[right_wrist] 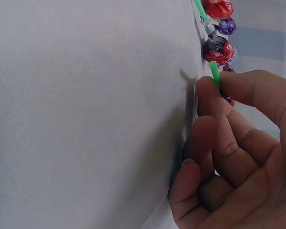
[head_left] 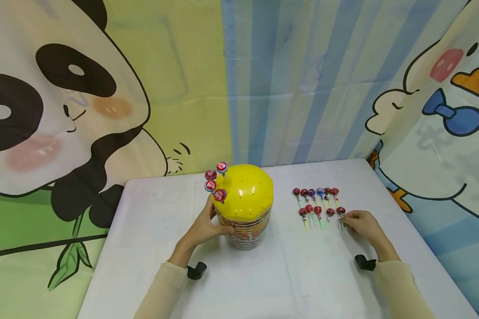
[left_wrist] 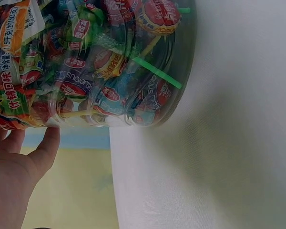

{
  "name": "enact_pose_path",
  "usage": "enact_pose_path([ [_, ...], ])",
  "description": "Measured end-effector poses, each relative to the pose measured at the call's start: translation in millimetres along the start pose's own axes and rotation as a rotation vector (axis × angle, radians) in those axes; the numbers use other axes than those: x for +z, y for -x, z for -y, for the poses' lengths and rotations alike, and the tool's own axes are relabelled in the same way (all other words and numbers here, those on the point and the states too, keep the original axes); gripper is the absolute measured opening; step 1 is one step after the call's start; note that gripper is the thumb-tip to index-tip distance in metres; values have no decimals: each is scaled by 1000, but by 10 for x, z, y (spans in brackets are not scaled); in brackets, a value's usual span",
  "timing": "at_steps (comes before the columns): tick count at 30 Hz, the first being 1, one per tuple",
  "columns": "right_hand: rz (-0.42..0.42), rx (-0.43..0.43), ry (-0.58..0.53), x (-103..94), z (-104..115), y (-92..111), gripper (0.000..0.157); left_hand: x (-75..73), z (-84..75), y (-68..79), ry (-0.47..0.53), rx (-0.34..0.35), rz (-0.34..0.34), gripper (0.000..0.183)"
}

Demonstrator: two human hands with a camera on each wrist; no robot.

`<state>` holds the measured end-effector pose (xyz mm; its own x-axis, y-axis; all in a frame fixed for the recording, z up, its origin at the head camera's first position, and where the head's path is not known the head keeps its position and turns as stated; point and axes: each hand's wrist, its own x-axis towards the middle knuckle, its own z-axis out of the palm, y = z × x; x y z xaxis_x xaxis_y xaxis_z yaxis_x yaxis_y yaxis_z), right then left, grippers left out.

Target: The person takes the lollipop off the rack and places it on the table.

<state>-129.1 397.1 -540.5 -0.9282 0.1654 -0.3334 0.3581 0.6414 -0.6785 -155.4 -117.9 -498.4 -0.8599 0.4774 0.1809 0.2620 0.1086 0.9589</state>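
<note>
I had the right fingers (right_wrist: 209, 95) pinching a lollipop (head_left: 340, 210) by its green stick (right_wrist: 215, 70), left fingers (head_left: 224, 230) curved around the jar (head_left: 247, 237).

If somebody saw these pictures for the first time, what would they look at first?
Probably the shiny yellow lid, on the jar near the middle of the table, with four lollipops along its left edge. Next, perhaps, the giant panda on the backdrop at the left. Over on the right, the right hand pinches another lollipop at the end of the front row.
</note>
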Motion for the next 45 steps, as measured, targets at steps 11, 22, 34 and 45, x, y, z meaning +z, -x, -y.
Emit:
enact_pose_path([
  [11,-64,16,71,21,83,58,38,19,2,-6,-3,10,0,106],
  [22,-201,-215,43,22,561,296,42,16,14,4,-2,27,7,105],
  [34,-4,-652,-478,192,1883,669,23,3,6,17,-2,32,2,104],
  [45,160,-881,-421,499,3079,772,22,6,45,-5,20,10,0,114],
])
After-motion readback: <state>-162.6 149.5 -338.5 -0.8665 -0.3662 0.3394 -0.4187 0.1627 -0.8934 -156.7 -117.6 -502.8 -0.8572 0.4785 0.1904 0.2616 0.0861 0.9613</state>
